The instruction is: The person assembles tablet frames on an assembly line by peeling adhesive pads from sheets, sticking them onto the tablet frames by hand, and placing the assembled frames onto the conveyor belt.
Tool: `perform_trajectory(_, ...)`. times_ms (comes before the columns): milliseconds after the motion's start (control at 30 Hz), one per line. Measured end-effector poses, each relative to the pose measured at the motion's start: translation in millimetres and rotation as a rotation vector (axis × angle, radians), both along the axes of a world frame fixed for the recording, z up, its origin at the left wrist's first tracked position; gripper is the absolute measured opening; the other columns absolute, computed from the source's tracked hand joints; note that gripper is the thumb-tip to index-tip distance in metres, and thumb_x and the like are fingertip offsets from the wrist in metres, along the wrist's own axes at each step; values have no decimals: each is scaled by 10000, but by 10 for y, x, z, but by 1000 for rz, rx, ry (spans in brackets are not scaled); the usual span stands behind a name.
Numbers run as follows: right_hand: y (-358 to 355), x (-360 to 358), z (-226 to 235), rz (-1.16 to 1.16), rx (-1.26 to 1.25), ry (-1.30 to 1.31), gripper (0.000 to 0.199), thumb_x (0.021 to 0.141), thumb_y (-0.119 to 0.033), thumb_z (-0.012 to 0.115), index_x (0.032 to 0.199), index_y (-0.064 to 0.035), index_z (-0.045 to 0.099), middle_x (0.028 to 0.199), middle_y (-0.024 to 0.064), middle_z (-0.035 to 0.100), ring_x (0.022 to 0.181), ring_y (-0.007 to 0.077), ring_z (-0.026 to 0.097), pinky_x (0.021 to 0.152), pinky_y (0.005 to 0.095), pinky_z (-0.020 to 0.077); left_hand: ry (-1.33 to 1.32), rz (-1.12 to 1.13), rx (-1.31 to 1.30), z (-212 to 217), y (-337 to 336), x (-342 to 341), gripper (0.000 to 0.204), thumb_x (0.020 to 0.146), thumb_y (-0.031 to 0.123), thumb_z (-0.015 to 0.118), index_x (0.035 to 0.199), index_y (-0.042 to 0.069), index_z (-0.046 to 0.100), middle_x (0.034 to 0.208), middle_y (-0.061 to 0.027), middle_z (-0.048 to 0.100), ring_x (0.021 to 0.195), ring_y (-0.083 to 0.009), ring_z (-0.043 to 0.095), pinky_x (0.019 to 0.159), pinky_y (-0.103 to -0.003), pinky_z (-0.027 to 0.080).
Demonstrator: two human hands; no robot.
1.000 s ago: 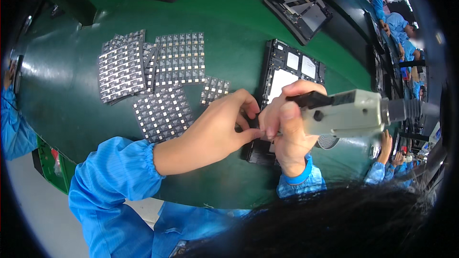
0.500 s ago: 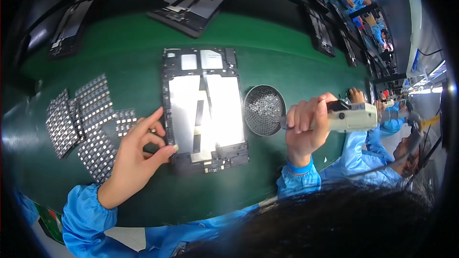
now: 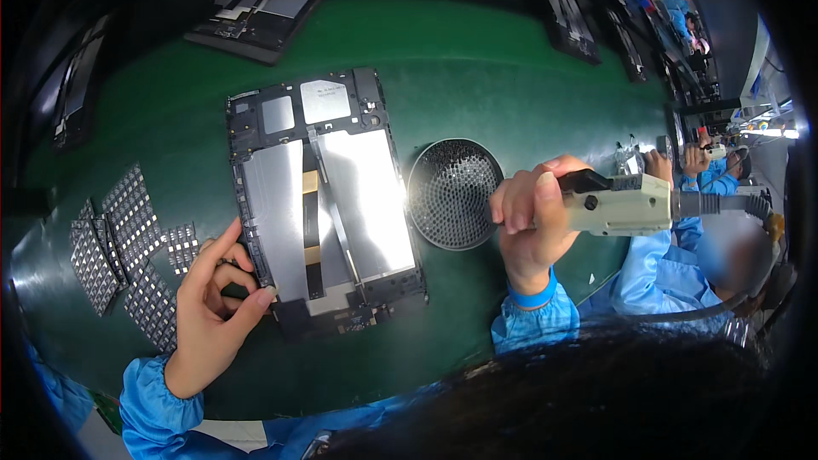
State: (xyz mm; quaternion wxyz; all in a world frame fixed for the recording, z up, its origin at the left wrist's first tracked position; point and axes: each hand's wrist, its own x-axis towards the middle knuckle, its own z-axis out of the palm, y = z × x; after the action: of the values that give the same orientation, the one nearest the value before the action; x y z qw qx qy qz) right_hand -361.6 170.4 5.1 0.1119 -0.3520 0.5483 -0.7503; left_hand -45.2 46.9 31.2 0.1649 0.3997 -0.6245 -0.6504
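Note:
A tablet-like device without its back cover (image 3: 366, 196) lies on the green bench, showing silver panels, black frame and ribbon cables. Against its left edge rest the thumb and index finger of my left hand (image 3: 213, 307); these fingers are apart and the others curl. My right hand (image 3: 532, 226) is closed round the front of a cream electric screwdriver (image 3: 626, 209), held sideways with its cable running right. The tool's tip is mostly hidden by my fingers. Just left of them stands a round grey dish (image 3: 456, 194) with a pattern of many small hollows.
Sheets of black pieces with pale squares (image 3: 132, 213) lie left of my left hand. More opened devices (image 3: 268, 0) stand along the far side, others (image 3: 558, 13) at far right. A co-worker's blue sleeve (image 3: 648, 273) is close on my right. A small clear bag (image 3: 629, 156) lies there too.
The view has shifted, so most things sit further left. The device appears turned a little anticlockwise, with my left hand still at its edge. My right hand keeps hold of the screwdriver beside the dish.

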Motion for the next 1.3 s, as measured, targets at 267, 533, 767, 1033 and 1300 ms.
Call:
perform_trajectory(267, -29, -7, -2, 16, 18, 64, 143, 983, -134, 520, 1075, -35, 472, 544, 7, 383, 402, 99, 344, 388, 283, 353, -4, -2, 15, 24, -14, -1, 729, 835, -117, 669, 1488, 0, 367, 1096, -72, 464, 885, -81, 534, 733, -166, 559)
perform_trajectory(533, -30, 77, 137, 140, -64, 21, 256, 973, -232, 601, 1109, -41, 499, 589, 9, 417, 451, 102, 390, 431, 289, 389, 34, 35, 117, 59, -103, 30, 665, 856, -52, 701, 1437, -4, 380, 1043, -71, 512, 814, -85, 594, 677, -204, 553)
perform_trajectory(767, -279, 708, 590, 431, -227, -99, 236, 1017, -263, 523, 1146, -73, 470, 584, -8, 392, 446, 86, 352, 427, 270, 347, -19, -80, 131, 121, -297, 48, 679, 867, 16, 727, 1414, 30, 324, 961, -70, 521, 788, -125, 652, 676, -256, 593)
perform_trajectory(1033, -600, 1774, 452, 629, -130, -93, 180, 1022, -197, 495, 1129, -73, 420, 560, 10, 416, 422, 107, 362, 424, 280, 378, 119, -150, 71, -46, -310, 134, 622, 882, 27, 712, 1391, 20, 354, 980, -68, 549, 800, -156, 673, 687, -263, 585)
perform_trajectory(1300, -646, 1905, 341, 640, -72, -177, 163, 1018, -179, 487, 1130, -88, 411, 544, 12, 405, 421, 111, 364, 423, 280, 377, 217, -118, -14, -177, -318, 196, 653, 838, 54, 735, 1356, -66, 357, 917, -122, 633, 709, -190, 683, 620, -305, 522)
